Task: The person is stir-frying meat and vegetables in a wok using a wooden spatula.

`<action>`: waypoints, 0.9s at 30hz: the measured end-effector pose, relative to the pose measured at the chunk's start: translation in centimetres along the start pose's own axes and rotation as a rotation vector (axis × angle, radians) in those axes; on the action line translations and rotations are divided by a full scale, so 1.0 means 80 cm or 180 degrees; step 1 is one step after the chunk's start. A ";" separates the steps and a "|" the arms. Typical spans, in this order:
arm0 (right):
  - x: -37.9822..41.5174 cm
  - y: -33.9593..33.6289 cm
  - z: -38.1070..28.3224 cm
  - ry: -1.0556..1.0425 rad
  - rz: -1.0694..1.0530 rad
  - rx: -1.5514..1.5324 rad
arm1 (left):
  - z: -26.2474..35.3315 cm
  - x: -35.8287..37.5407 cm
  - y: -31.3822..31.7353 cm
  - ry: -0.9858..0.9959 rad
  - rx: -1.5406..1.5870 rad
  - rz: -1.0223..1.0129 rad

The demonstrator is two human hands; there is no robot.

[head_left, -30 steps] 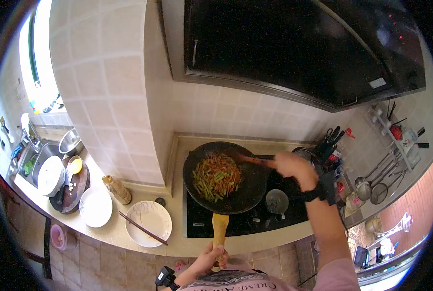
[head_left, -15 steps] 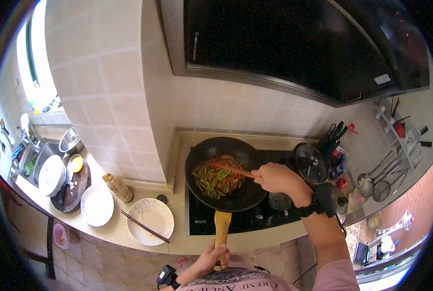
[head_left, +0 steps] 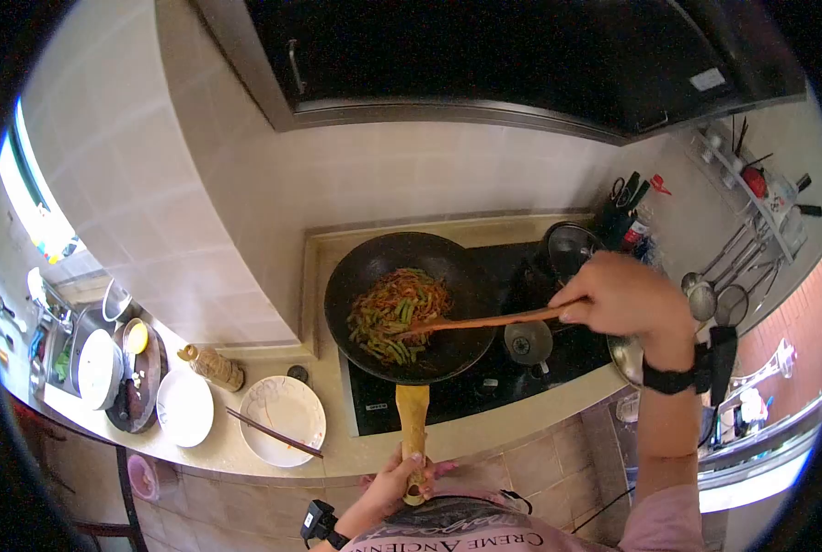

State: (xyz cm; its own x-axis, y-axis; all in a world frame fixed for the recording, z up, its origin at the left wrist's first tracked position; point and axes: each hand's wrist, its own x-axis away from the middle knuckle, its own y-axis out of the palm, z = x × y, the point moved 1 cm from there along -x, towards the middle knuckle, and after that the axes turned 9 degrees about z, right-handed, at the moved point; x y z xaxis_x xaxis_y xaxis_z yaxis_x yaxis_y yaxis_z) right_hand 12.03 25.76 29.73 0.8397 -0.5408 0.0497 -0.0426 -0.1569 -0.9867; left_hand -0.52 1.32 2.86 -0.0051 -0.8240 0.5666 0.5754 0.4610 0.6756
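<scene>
A cook in a pink shirt works at a stovetop (head_left: 383,400) set in a pale tabletop (head_left: 466,428), both hands engaged. The left hand (head_left: 397,480) is clenched around the light wooden handle (head_left: 413,419) of a dark wok (head_left: 471,322), which sits at the stovetop's left side with its handle pointing toward the cook. The right hand (head_left: 618,299) grips the upper end of a long wooden spatula (head_left: 507,319), its lower end in a mix of green pieces and orange-brown shreds (head_left: 400,317) inside the wok. Dark bands circle both wrists, 1 on each.

Just right of the wok, a small gray pan (head_left: 528,340) rests on the stovetop; a dark pot (head_left: 572,247) stands behind it. To the left, brown chopsticks (head_left: 268,430) lie across a shallow white dish (head_left: 291,400), their ends past its rim. Beside it are a white plate (head_left: 184,409) and a tan bottle (head_left: 216,366), tilted in the wide-angle view. Farther left, a yellow bowl (head_left: 137,338) sits on a round dark board (head_left: 150,405), near a white bowl (head_left: 100,368) and the sink (head_left: 89,322). At far right, metal utensils (head_left: 702,296) hang along the wall.
</scene>
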 end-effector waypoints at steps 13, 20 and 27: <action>-0.086 0.065 -0.044 -0.0229 0.0025 0.0591 | -0.009 -0.002 0.001 0.0205 -0.0155 0.0048; -0.060 0.129 -0.030 0.0042 -0.0092 0.0347 | -0.007 0.000 0.012 0.0279 -0.0206 0.0178; 0.001 0.068 0.023 0.0206 0.0284 0.0249 | 0.002 0.006 0.019 0.0203 -0.0149 0.0300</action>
State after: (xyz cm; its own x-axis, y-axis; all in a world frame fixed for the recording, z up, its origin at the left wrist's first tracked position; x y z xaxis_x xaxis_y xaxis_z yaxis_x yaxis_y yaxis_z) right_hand 12.86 26.36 24.05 0.7976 -0.6024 -0.0313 -0.0710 -0.0422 -0.9966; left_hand 0.27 1.68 4.26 0.1020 -0.7978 0.5943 0.6085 0.5226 0.5971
